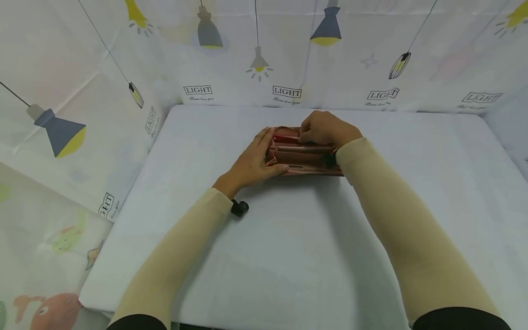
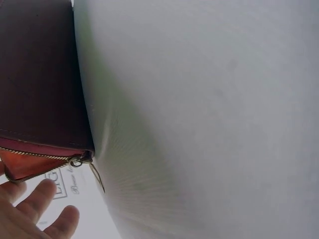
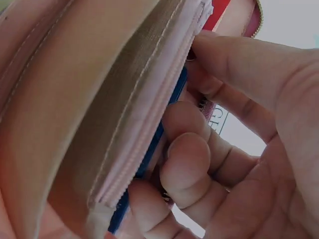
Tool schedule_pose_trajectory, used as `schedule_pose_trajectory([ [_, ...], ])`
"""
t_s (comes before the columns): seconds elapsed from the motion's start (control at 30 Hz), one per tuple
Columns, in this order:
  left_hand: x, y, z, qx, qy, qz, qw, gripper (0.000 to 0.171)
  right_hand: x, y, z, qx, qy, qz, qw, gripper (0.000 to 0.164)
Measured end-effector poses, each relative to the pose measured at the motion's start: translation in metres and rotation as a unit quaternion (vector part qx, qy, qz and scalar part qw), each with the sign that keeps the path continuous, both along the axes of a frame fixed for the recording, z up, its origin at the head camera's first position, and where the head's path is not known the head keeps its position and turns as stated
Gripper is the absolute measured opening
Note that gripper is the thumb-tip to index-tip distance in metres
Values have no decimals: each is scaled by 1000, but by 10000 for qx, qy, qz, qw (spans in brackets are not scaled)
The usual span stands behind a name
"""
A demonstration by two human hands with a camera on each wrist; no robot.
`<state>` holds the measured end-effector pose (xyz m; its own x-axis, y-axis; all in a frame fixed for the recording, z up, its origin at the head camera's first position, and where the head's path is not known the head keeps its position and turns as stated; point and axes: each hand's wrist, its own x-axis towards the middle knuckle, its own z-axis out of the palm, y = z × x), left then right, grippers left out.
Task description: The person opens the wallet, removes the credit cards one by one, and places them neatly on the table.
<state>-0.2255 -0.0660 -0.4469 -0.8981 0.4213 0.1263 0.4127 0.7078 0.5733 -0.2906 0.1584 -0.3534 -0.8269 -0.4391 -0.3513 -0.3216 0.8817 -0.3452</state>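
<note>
An unzipped zip-around wallet [image 1: 301, 158], pinkish brown with several inner compartments, stands open on the white table. My left hand [image 1: 255, 162] grips its left end, thumb on the near side and fingers along the far side. In the left wrist view the wallet [image 2: 40, 74] shows a dark outer cover and a brass zip. At the rear compartment my right hand [image 1: 327, 128] pinches a red card [image 1: 284, 139] between thumb and index finger. The right wrist view shows the red card [image 3: 217, 15] partly hidden by the thumb, and a blue edge [image 3: 149, 154] beside the zipped divider.
The white-covered table [image 1: 288, 256] extends around the wallet on every side. Behind it hangs a pale cloth [image 1: 346, 64] printed with lamps. A small black device [image 1: 240, 208] is at my left wrist.
</note>
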Motion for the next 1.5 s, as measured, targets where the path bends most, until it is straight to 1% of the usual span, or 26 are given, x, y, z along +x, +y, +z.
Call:
schedule_pose_trajectory([
  [0.07,1,0,0,9,-12,4,10000,107,0,-1,-1,-23,-78,10,10000,22],
  [0.17,1,-1,1,23,-13,-10,10000,107,0,-2,-6,-123,-26,6,9999,25],
  [0.27,2,-1,1,37,25,-35,10000,107,0,-3,-10,-196,261,107,9994,24],
  [0.4,1,1,1,-14,136,-92,9999,108,1,-2,-12,-56,814,259,9963,19],
  [0.47,0,2,1,-59,162,-98,9998,108,2,-2,-11,-20,896,300,9955,18],
  [0.6,1,3,3,-191,191,-103,9996,110,5,-1,-12,32,902,355,9953,21],
  [0.7,1,4,4,-306,202,-132,9992,110,6,2,-14,29,899,316,9954,23],
  [0.83,2,4,4,-417,131,-117,9990,110,8,4,-16,-150,1021,322,9941,21],
  [0.97,1,4,4,-443,124,-109,9989,109,9,4,-16,-335,1154,387,9920,21],
  [1.07,1,3,4,-428,158,-83,9989,108,8,3,-15,-445,1117,393,9920,24],
  [1.3,1,2,3,-452,83,-89,9989,107,9,3,-15,-291,1115,457,9923,24],
  [1.4,1,3,3,-492,83,-62,9987,107,10,2,-15,-361,1205,485,9909,21],
  [1.5,1,2,2,-533,24,-13,9986,107,11,0,-14,-422,1175,511,9909,19],
])
